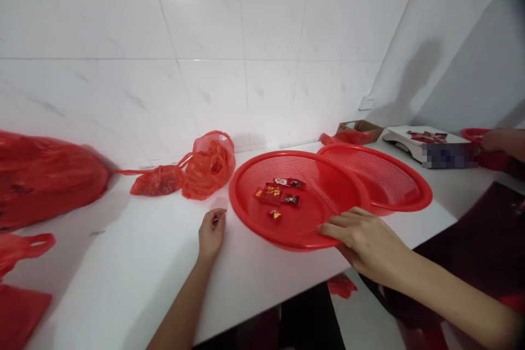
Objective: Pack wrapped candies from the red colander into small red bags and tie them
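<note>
Head view: white table holds red baskets beside tiled wall.

Appears to be a workroom for packing, or a shop's back room; cannot be narrowed further. Indicated by a scale on a white surface, together with two baskets, wrapped sweets, plastic bags and a box. Backed by a tiled wall with a socket. Shared with a co-worker, as shown by a hand at far right.
</note>
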Motion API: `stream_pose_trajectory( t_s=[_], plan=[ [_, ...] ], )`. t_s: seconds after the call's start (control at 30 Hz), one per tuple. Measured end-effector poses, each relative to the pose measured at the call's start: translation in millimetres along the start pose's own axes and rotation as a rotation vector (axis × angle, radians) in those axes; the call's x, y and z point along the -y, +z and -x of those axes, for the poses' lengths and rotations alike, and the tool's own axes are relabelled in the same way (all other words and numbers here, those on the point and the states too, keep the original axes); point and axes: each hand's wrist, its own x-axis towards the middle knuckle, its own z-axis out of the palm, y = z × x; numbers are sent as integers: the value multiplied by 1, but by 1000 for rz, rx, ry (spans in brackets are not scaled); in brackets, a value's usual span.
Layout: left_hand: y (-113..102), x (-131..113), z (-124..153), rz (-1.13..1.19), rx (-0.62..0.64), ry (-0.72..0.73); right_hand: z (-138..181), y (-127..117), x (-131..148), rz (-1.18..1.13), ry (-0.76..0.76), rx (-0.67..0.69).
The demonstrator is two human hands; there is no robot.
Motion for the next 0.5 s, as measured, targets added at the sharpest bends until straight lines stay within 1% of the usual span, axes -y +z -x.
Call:
stream_pose_trajectory(
  t_s=[0.13,0.2,0.27,0.33,0.37,0.4,0.43,0.5],
  plan=[
    [1,1,1,45,-21,-19,-15,23,-7,186,156,105],
    [1,-1,3,59,-25,-25,-25,37,-13,237,235,141],
    [1,-2,4,70,-32,-23,-39,50,-21,213,298,190],
    [1,-3,4,81,-41,-14,-56,58,-26,114,322,208],
    [0,-3,4,87,-47,-8,-66,57,-25,51,309,174],
    [0,-3,4,95,-52,-3,-76,54,-21,-16,278,104],
    [0,-3,4,104,-58,0,-84,46,-14,-90,228,6],
    [0,-2,4,125,-66,2,-95,24,8,-270,61,-221]
  ],
)
